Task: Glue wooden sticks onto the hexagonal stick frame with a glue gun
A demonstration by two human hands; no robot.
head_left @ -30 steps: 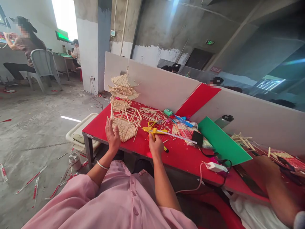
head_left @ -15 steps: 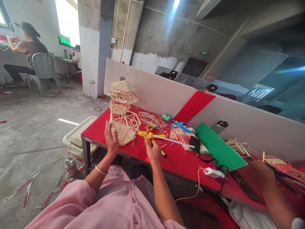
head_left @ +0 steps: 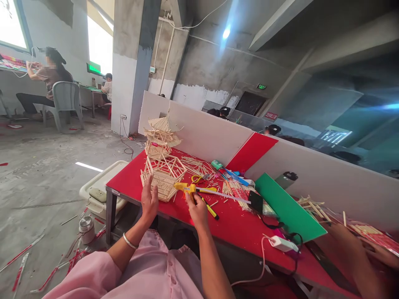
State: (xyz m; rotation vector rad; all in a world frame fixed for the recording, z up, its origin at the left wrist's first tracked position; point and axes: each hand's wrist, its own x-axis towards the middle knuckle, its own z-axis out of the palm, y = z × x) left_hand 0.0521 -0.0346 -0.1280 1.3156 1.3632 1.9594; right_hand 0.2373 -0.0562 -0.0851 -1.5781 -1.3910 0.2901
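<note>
A stick-built hexagonal frame lies on the red table, with a finished stick pagoda standing just behind it. My left hand rests with fingers stretched against the frame's near side. My right hand grips the handle of a yellow glue gun, whose nozzle points left at the frame. A black and yellow pen lies beside that hand.
Loose sticks, yellow scissors, a green board, a white charger and its cable lie to the right. Another person's arm reaches in at far right. A white divider backs the table. A white bin stands by the left leg.
My view has tilted upward, so the table sits lower in frame. My right hand has drawn the glue gun a little left toward the frame. My left hand stays on the frame.
</note>
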